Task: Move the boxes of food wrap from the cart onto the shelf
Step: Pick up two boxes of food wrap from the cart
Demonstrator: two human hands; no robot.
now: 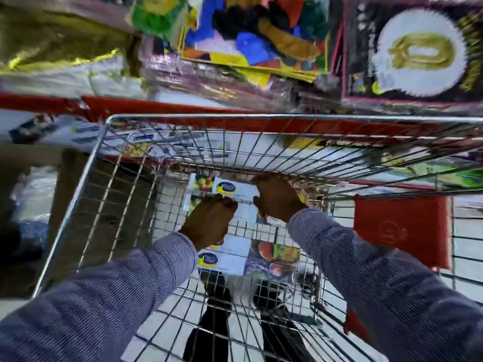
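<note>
Two hands (209,220) reach boxes (235,190) in cart (235,117).

One wire cart (104,142) stands against the shelving. On its floor lie white food-wrap boxes: two (232,190) show at the far end, under the hands, and two (230,259) more near the cart's middle, four that can be told apart, though blur and the hands may hide others. Two hands reach in, the left hand (209,220) and the right hand (277,198). One red flap (402,228) hangs at the cart's right side. Two red shelf edges (167,107) run beyond the far rim.
</note>
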